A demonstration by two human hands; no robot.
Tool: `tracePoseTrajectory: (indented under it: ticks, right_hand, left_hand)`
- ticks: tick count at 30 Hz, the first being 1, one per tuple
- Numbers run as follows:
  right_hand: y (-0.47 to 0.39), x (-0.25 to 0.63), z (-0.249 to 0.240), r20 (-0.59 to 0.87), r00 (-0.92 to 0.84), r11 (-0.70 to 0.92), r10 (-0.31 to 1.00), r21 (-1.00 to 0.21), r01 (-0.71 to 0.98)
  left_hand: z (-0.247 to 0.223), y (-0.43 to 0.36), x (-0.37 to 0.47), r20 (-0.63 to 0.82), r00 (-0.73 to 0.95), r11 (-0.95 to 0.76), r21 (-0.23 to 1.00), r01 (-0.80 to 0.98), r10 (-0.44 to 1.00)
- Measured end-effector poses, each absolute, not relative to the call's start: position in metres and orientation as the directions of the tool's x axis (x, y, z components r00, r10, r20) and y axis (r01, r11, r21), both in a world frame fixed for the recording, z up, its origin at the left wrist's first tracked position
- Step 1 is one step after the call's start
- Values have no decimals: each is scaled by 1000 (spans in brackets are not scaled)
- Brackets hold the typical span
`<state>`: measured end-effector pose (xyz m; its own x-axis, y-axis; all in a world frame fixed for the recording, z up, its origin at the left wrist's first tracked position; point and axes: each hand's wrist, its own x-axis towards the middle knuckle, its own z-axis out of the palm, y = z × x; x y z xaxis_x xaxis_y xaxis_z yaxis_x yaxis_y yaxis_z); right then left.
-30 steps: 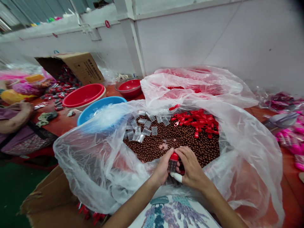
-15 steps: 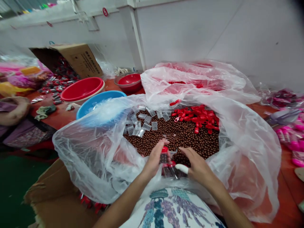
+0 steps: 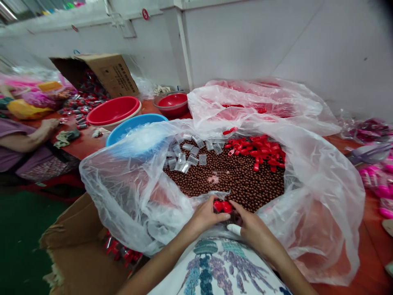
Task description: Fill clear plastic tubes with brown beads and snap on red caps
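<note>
At the near edge of the plastic-lined heap, my left hand (image 3: pixel 206 214) is closed around small clear containers with red caps (image 3: pixel 222 207). My right hand (image 3: pixel 252 225) cups the same containers from the other side, its thumb wearing a white cover (image 3: pixel 234 229). The lower parts of the containers are hidden by my fingers. Beyond the hands spreads a bed of small brown balls (image 3: pixel 245 184). Clear empty containers (image 3: pixel 193 160) lie on its far left part, and loose red caps (image 3: pixel 260 149) are piled at its far right.
The clear plastic sheet (image 3: pixel 322 196) bunches around the balls. Blue basin (image 3: pixel 138 119) and red basin (image 3: pixel 113 110) stand behind left, near a cardboard box (image 3: pixel 113 76) spilling red-capped containers. Another open carton (image 3: pixel 76 246) sits below left. A co-worker's arm (image 3: pixel 27 137) is at far left.
My left hand has lowered toward me, bringing its red-capped container beside another. My right hand has come down and in against them. The view has shifted slightly left.
</note>
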<state>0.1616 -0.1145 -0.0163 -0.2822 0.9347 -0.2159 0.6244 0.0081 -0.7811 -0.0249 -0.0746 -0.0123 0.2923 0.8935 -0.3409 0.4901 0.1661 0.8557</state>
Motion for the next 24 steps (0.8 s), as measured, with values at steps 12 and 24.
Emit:
tracePoseTrajectory:
  ticks: [12,24]
  right_hand:
    - [-104,146,-15,10,-277,125,961,-907,402]
    - [-87,153,-18,9,-138,40,990,-973,228]
  left_hand:
    - [1,-78,-13,-313,370,365,928,-79,875]
    - [61,-95,-287,172,-945,-219,969,112,279]
